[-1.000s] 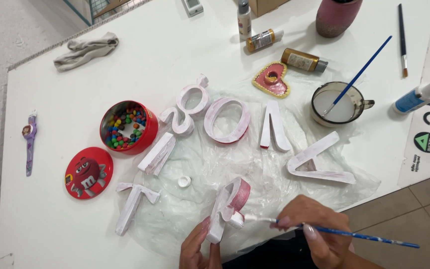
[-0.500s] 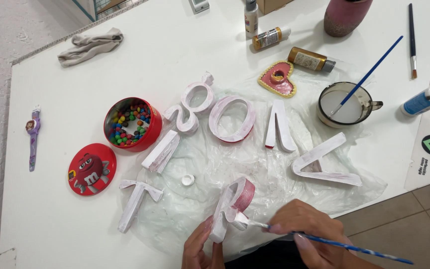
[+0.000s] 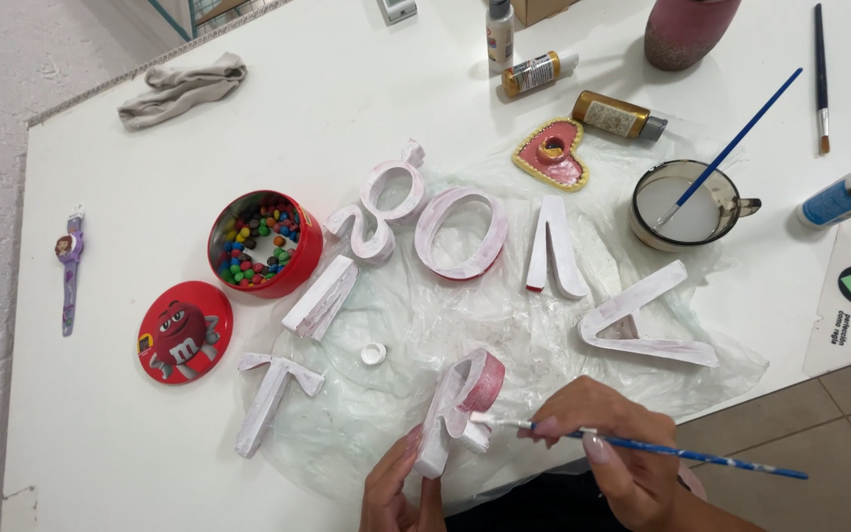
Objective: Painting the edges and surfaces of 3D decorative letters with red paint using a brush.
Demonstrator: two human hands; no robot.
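While the left hand (image 3: 398,488) grips the standing letter (image 3: 457,409) at six o'clock on the plastic sheet (image 3: 401,340) and the right hand (image 3: 608,448) pinches the blue paintbrush (image 3: 642,448) against it, a hard stroke could tip the letter or smear wet white paint onto the pink glitter face.

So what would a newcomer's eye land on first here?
Probably the two hands at the bottom edge: the left hand steadies a standing letter, partly red, while the right hand touches a blue brush to it. Next, the open red tin of coloured candies at left, its lid lying beside it.
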